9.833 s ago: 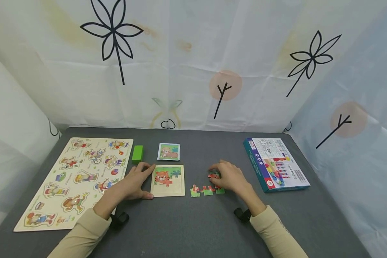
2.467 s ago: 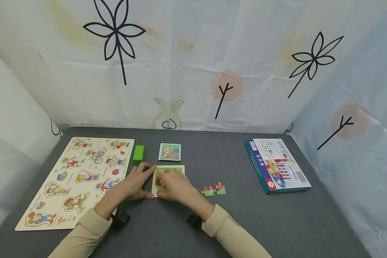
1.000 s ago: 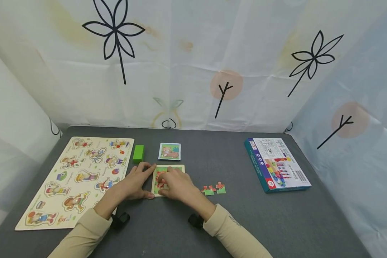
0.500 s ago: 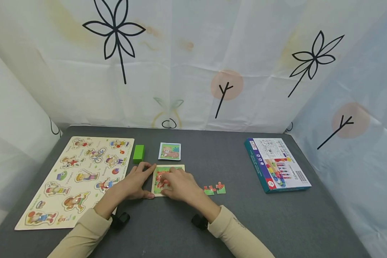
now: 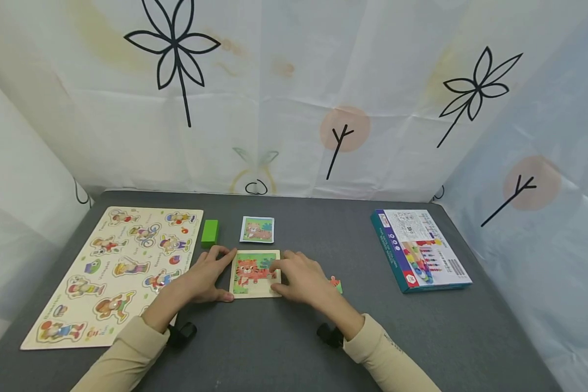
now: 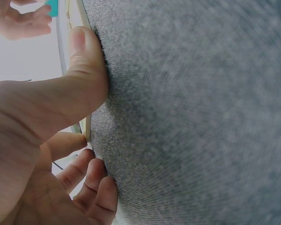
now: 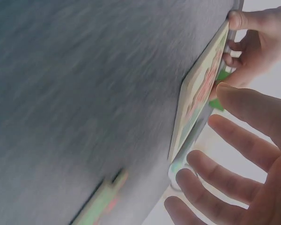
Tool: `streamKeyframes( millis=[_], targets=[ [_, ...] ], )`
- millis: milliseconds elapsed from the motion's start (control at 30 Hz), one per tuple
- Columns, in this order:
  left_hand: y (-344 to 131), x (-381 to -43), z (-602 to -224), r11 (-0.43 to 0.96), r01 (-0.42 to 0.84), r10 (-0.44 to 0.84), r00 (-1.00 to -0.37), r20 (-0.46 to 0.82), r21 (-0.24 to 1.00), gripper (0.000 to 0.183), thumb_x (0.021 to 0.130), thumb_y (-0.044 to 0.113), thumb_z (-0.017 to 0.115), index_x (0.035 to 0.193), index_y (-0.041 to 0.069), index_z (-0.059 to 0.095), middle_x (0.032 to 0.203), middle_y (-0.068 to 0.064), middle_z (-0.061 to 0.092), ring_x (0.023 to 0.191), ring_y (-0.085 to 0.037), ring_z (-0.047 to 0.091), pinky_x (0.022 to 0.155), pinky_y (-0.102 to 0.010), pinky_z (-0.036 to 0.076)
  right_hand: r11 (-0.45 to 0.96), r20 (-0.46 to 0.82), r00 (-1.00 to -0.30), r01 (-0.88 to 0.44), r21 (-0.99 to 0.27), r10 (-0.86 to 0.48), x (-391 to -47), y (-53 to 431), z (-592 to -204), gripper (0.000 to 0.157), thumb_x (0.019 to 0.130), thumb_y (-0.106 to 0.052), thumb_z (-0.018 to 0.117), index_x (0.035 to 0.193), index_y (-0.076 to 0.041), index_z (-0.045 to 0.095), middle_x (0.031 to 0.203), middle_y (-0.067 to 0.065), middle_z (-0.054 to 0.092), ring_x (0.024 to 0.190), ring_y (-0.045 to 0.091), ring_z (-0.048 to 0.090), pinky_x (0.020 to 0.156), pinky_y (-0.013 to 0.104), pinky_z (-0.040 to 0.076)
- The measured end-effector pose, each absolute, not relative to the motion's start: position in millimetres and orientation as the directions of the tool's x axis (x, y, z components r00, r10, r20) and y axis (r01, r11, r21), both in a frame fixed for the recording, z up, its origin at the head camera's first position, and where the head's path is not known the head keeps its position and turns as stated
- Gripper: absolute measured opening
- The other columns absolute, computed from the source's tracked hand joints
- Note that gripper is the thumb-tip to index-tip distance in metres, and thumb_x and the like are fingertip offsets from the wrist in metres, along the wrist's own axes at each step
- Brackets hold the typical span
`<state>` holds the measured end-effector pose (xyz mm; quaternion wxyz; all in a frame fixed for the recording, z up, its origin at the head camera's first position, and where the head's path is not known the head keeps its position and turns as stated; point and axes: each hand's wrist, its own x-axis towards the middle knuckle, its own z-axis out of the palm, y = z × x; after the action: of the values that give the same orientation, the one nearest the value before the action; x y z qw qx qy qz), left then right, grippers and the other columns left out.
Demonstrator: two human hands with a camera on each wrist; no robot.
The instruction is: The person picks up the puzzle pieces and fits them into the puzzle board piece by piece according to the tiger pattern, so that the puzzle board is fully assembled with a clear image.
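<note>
A small wooden jigsaw tray [image 5: 257, 293] lies in front of me, with a red tiger picture on joined pieces. Bare wood shows at its lower middle and right. My left hand [image 5: 207, 279] holds the tray's left side, forefinger at the far corner and thumb at the near one. My right hand [image 5: 305, 279] is over the tray's right edge, with nothing visible in its fingers; the right wrist view shows them spread. Just beyond that hand lies a loose jigsaw piece [image 5: 336, 283], partly covered. The spot beside it is hidden by the hand.
A picture card [image 5: 257, 230] of the tiger lies behind the tray, near a green block [image 5: 209, 234]. To the left is a large peg puzzle board [image 5: 110, 272] with figures. A flat box [image 5: 423, 250] lies at the right on the grey table [image 5: 255, 348].
The right hand has drawn back rightward from the tray, uncovering the picture. Since the oldest frame, pieces have been added at the tray's right and lower left. The left hand stays put.
</note>
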<state>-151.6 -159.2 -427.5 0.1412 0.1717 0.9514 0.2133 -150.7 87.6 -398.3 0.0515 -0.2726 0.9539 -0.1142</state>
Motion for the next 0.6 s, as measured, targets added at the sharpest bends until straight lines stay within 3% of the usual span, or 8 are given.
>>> streamKeyframes(
  millis=[600],
  targets=[
    [-160,-151,-427,0.84,0.269,0.399,-0.895,-0.2,0.471,0.102,0.078,0.032,0.09,0.159,0.002,0.034,0.152,-0.025,0.035,0.13,-0.044,0.042,0.106,-0.062,0.043,0.866,-0.056,-0.884,-0.438,-0.241,-0.463,-137,151,-401,0.026,0.086,-0.025,0.083,0.109,-0.014,0.077,0.096,0.004,0.065,0.081,0.016,0.055,0.061,0.034,0.047]
  ],
)
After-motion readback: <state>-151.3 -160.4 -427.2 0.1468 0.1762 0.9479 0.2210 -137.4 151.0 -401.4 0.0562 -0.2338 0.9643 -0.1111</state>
